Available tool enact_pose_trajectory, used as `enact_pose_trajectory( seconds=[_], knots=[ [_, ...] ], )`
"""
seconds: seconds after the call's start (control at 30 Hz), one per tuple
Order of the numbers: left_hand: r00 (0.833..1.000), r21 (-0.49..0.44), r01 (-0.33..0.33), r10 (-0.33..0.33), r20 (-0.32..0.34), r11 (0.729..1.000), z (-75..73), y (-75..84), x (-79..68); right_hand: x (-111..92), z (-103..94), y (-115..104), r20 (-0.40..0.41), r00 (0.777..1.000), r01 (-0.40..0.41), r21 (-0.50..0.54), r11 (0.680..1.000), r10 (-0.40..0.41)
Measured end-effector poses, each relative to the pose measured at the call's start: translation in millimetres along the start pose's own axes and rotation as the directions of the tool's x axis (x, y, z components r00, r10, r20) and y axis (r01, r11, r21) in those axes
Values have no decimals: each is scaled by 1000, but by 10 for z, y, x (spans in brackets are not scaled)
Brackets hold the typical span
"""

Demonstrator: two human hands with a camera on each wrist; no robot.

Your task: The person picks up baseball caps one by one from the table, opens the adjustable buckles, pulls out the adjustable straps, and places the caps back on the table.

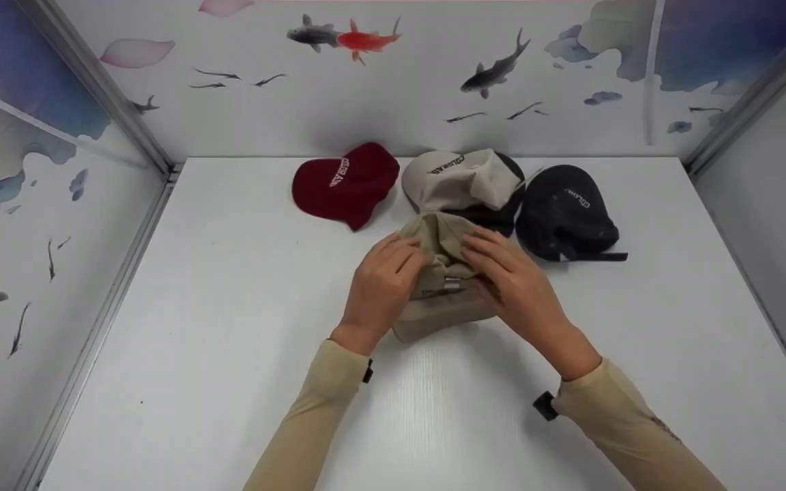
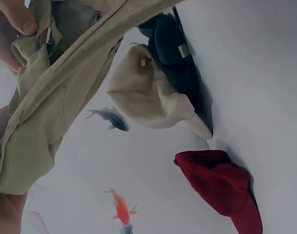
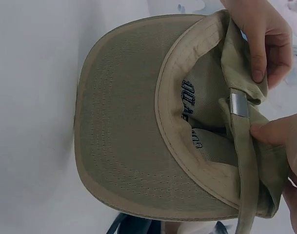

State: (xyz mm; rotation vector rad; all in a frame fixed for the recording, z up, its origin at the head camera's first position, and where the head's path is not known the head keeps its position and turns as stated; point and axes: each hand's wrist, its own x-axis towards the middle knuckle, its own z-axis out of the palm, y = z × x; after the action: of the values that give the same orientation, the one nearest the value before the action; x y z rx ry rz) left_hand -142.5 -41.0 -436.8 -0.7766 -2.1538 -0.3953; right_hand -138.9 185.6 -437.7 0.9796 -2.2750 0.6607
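Note:
Both hands hold a khaki cap over the middle of the table. My left hand grips the left side of its crown, and my right hand the right side. Seen in the right wrist view, the underside of the brim and the inside of the crown face the camera. A strap with a metal buckle runs across the back opening, with both thumbs close beside it. Dark lettering shows through the opening. Some fingers are hidden behind the fabric.
Behind the hands, a dark red cap lies at the left. A cream cap rests over a black one, and a navy-black cap with a loose strap sits to the right. Printed panels wall the white table.

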Motion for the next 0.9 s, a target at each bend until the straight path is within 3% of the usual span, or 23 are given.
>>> enact_pose_trajectory(
  seconds=[0.17, 0.37, 0.73, 0.9],
  knots=[
    [999, 8, -35, 35, -8, 999, 6, 19, -15, -24, 42, -11, -26, 1000, 1, -63, 998, -3],
    [999, -11, -22, 22, -32, 1000, 17, 43, -24, -55, 74, -15, -86, 995, -46, -33, 998, 43],
    [993, -118, 113, -116, -15, 987, 7, 68, -48, -41, 43, -40, -162, 968, -181, 72, 981, 190],
    [983, -201, 184, -184, 19, 962, -22, 80, -53, -35, -4, -51, -129, 952, -260, 144, 955, 278]
  ],
)
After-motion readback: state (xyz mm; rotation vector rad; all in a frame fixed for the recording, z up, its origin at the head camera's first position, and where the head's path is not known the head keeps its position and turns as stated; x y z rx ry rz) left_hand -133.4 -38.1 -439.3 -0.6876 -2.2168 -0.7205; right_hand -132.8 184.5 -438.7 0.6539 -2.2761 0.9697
